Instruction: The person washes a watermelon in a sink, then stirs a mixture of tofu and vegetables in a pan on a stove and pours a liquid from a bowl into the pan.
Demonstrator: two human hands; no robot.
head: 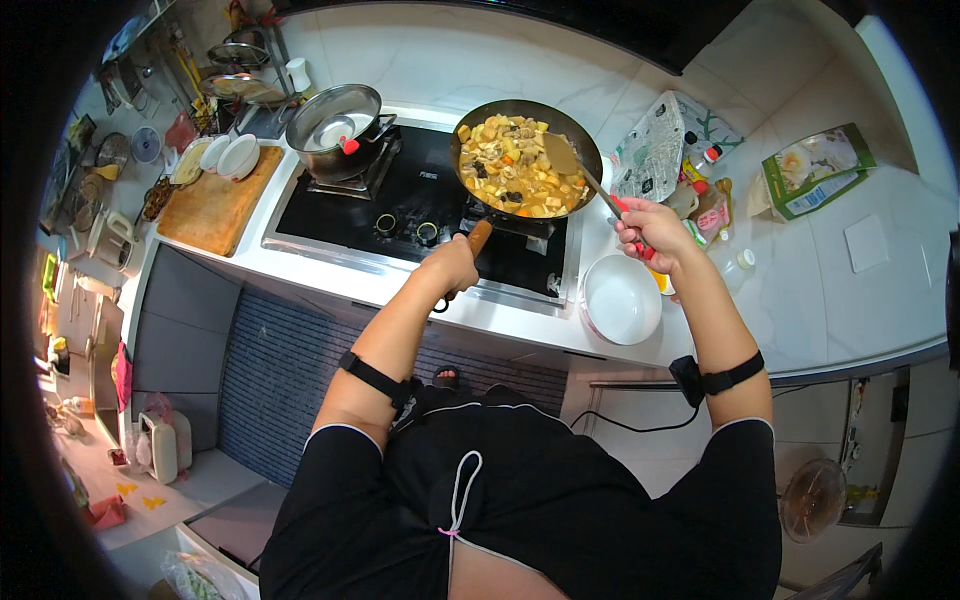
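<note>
My left hand (452, 268) is closed around the wooden handle (480, 238) of a dark wok (588, 147) on the right burner. A chunky yellow-brown stew (517, 169) with diced pieces, orange bits and dark pieces fills much of the wok. My right hand (652, 231) grips the red-and-grey handle of a spatula (561, 154), whose broad blade rests at the stew's right side. Just below my right hand, a white bowl (621, 300) stands on the counter, with nothing visible inside. Part of a yellow item shows behind my right wrist.
A lidded pot (334, 131) stands on the left burner of the black cooktop (337, 214). Further left are a wooden cutting board (217, 202) and white bowls (238, 157). Bottles (701, 161), a foil splash guard (651, 154) and a green package (817, 169) stand at the right.
</note>
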